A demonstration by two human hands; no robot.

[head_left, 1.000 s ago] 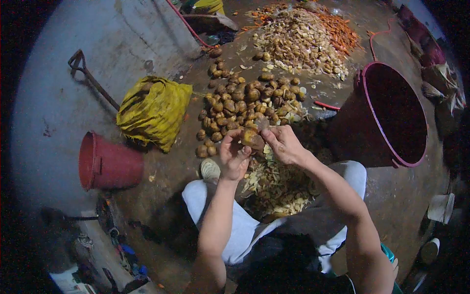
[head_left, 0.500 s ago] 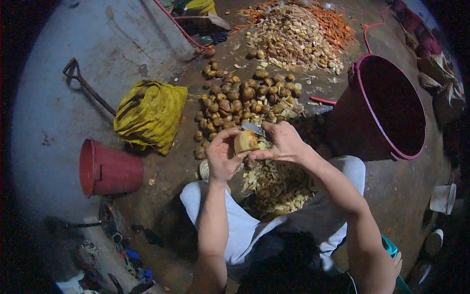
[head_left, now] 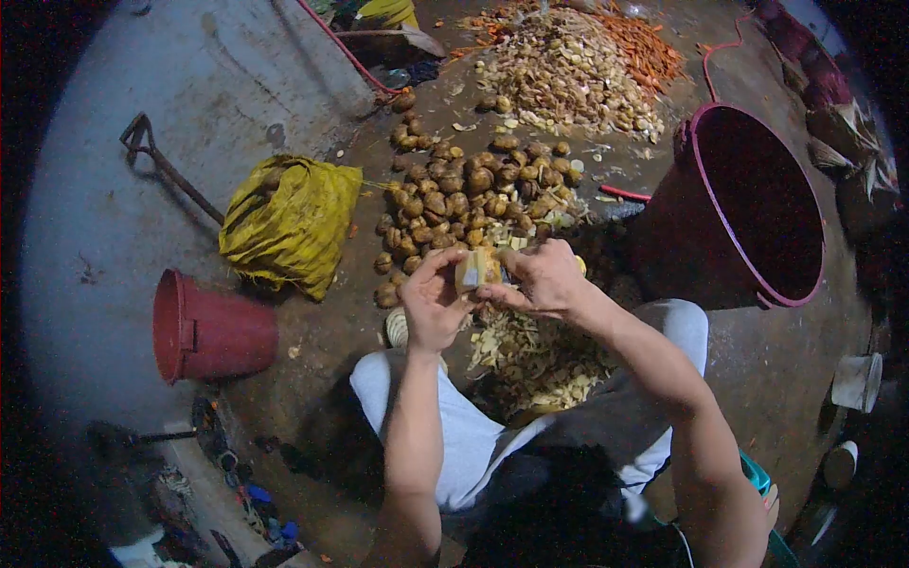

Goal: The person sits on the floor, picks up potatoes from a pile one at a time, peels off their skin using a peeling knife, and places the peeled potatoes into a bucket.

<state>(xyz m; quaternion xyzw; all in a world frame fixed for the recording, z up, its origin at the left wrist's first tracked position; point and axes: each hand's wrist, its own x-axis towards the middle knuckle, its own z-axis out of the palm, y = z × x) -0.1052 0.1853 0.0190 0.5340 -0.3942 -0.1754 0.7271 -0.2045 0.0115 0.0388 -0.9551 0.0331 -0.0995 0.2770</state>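
My left hand (head_left: pixel 433 305) is closed round a partly peeled potato (head_left: pixel 490 262), its pale yellow flesh bare and some brown skin left. My right hand (head_left: pixel 546 281) is closed on a knife (head_left: pixel 472 271); its handle is hidden in the fingers and the short blade lies against the potato. The right thumb also presses at the potato's lower side. Beyond both hands spreads a heap of unpeeled brown potatoes (head_left: pixel 454 204). Below them, between my knees, lies a mound of pale peelings (head_left: pixel 540 364).
A large dark red tub (head_left: pixel 663 237) stands to the right. On the left are a yellow sack (head_left: pixel 294 222), a smaller red bucket (head_left: pixel 227 328) and a handled tool (head_left: pixel 175 175). A pile of pale scraps (head_left: pixel 568 76) and orange peelings (head_left: pixel 649 47) lies at the far side.
The knife blade has moved from the potato's far edge down onto its face. My right hand has shifted slightly, and the potato appears turned between my hands.
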